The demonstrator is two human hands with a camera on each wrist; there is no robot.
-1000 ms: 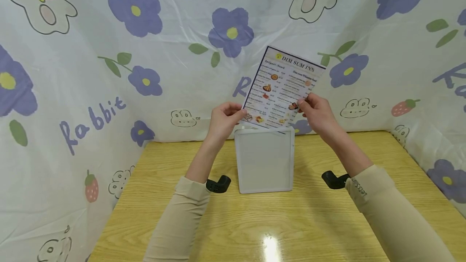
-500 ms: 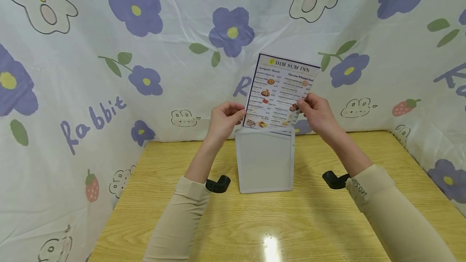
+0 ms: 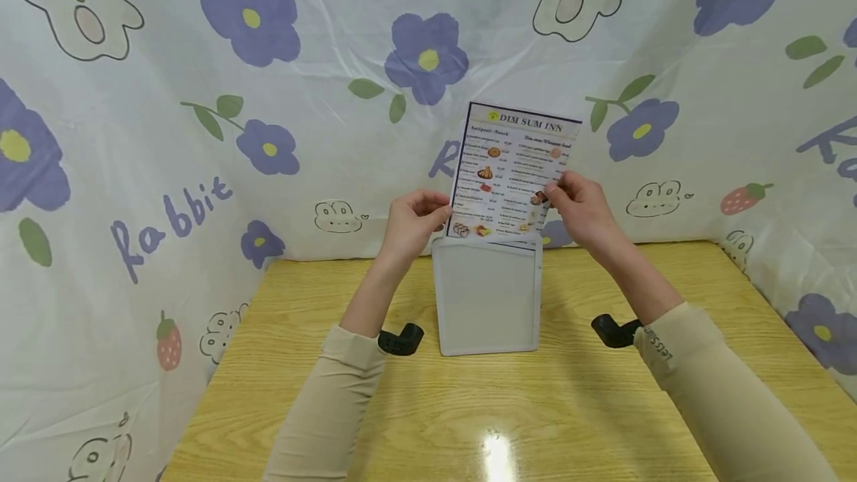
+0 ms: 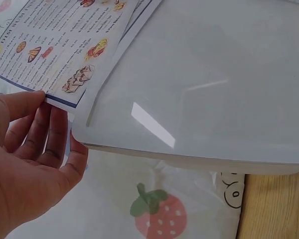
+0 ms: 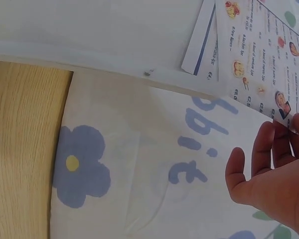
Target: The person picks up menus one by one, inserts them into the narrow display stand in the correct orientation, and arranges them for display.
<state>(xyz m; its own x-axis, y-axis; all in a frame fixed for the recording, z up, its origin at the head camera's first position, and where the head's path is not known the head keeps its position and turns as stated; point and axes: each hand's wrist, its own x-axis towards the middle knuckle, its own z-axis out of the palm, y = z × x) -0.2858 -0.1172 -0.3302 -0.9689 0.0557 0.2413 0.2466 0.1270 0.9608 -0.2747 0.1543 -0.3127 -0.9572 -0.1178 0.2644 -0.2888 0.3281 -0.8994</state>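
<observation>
A printed "DIM SUM INN" menu sheet (image 3: 512, 177) with a dark blue border stands slightly tilted above a white frame-like sign holder (image 3: 487, 300) with a clear front. My left hand (image 3: 413, 223) pinches the sheet's lower left edge between thumb and fingers; its little finger (image 4: 77, 157) lies at the holder's top corner. On the opposite edge, my right hand (image 3: 584, 207) pinches the sheet with thumb and fingertips. Part of the sheet's bottom border (image 5: 202, 45) shows through the holder's clear front in the right wrist view, while the lower left corner sits right at the top rim.
The holder stands upright on a wooden table (image 3: 455, 415), close to its back edge. Behind and at both sides hangs a white cloth (image 3: 321, 155) printed with purple flowers and rabbits. Black wrist mounts (image 3: 402, 339) stick out from both forearms.
The menu sheet has turned counterclockwise to stand more upright, its top moving left and down. More of its bottom edge shows inside the holder. Both hands stay nearly in place.
</observation>
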